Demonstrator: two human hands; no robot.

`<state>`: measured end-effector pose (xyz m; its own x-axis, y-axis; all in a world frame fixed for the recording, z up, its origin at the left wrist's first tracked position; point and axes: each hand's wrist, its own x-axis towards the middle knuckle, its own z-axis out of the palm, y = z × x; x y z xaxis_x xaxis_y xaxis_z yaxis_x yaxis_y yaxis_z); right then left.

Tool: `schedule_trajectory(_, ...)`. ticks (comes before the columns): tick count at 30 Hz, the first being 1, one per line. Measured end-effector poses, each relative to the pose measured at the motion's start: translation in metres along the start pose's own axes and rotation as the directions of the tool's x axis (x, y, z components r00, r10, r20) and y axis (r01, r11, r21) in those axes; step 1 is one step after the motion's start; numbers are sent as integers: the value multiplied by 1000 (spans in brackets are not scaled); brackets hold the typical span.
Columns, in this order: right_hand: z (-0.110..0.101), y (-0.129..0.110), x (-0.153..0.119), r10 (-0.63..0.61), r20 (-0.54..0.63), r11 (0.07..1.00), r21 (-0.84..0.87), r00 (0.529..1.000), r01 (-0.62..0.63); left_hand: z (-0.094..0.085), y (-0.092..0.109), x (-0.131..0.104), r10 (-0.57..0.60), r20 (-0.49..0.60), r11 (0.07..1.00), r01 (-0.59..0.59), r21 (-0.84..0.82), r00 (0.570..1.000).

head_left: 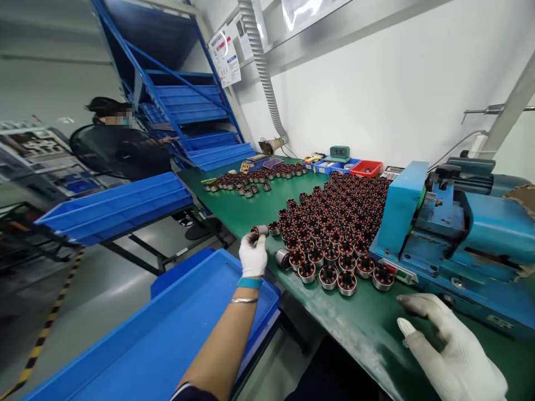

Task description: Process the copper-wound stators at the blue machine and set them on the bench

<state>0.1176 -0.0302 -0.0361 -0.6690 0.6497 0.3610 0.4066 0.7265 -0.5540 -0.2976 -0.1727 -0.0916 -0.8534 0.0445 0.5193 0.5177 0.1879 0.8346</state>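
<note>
My left hand [253, 253], in a white glove, is closed on a motor stator [261, 229], a short silver ring with copper windings, at the left edge of the green bench. Beside it another stator [283, 257] lies on its side, and a dense group of stators [330, 223] spreads to the right, mostly with the windings facing up. My right hand [451, 340], gloved too, is at the lower right with thumb and fingers apart and nothing between them. It is in front of a blue bench machine [443, 245] and apart from the stators.
A long blue tray [175, 317] stands left of the green bench [234, 206], below my left forearm. Farther back are a second group of stators [251, 179], a red bin [366, 168] and a digital clock [340, 152]. A person stands behind a black fan [119, 150] near blue racks [188, 103].
</note>
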Motion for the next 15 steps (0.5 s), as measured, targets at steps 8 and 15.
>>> schedule_trajectory(8, 6, -29, -5, -30, -38, 998, 47, 999, 32, -19, 155, -85, 607, 630, 763, -578, -291, 484)
schedule_trajectory(15, -9, -18, 1, -41, -299, 994, 86, 953, 70, 44, 223, -153, 723, 665, 686, -308, -659, 187)
